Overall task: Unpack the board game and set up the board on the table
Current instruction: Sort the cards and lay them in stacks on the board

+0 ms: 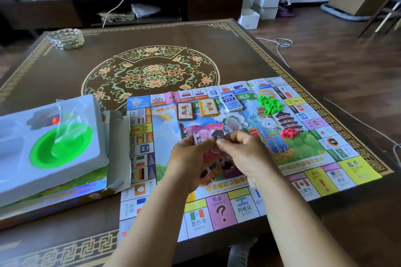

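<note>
The paper game board [325, 182] lies unfolded on the brown table [108, 67], at its near right. My left hand [188, 158] grips a stack of pink play money [206, 134] above the board's middle. My right hand [245, 149] pinches the top notes of that stack. Three card decks lie on the board: a brown one [185, 111], a yellow one [209, 107] and a white one [231, 102]. A heap of green houses [269, 104] and a few red pieces [288, 132] sit to the right. One green note [233, 121] lies behind the stack.
The game box [65, 193] stands at the near left with a white plastic insert [17, 158] holding a green dish [61, 145] and a clear bag. A glass ashtray [66, 39] sits at the table's far left. Cables trail on the floor to the right.
</note>
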`<state>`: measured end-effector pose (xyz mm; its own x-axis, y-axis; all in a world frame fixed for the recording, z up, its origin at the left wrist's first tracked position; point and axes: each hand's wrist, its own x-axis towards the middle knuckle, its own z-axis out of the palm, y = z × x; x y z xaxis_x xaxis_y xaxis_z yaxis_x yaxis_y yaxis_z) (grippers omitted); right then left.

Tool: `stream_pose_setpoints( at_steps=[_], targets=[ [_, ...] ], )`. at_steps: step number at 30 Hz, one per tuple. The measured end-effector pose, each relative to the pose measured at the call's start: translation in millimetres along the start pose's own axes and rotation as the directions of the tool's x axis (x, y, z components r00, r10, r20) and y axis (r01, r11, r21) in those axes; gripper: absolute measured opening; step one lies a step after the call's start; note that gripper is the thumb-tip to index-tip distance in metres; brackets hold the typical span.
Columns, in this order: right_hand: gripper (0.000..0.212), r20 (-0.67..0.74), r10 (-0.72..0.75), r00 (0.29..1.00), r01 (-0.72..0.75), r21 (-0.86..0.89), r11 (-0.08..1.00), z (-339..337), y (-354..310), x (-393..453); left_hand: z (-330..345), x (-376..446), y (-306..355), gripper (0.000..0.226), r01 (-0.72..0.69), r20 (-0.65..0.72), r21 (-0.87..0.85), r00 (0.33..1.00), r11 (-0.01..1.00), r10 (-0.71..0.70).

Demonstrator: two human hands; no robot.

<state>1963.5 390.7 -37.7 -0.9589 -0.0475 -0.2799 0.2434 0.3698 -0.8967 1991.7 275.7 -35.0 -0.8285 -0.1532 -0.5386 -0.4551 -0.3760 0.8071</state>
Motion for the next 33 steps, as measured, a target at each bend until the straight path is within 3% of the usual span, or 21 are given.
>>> stream_pose_setpoints(
  at_steps=[5,14,28,33],
  targets=[
    [0.019,-0.043,0.065,0.997,-0.061,0.093,0.994,2,-1,5,-6,4,4,0.015,-0.005,0.0,-0.05,1.0,0.999,0.005],
    [0.013,-0.071,0.08,0.994,-0.073,0.098,0.993,-3,-7,1,-10,2,5,0.019,-0.068,-0.012,-0.059,0.998,0.996,0.067],
    [0.016,-0.046,0.015,0.999,-0.018,-0.076,0.997,2,-3,1,-11,2,2,0.018,-0.012,-0.083,0.006,0.996,1.0,0.013],
    [0.016,-0.022,0.007,1.0,-0.009,-0.109,0.994,13,-5,5,-17,5,4,0.01,-0.06,-0.135,-0.052,0.989,0.997,0.053]
  ],
)
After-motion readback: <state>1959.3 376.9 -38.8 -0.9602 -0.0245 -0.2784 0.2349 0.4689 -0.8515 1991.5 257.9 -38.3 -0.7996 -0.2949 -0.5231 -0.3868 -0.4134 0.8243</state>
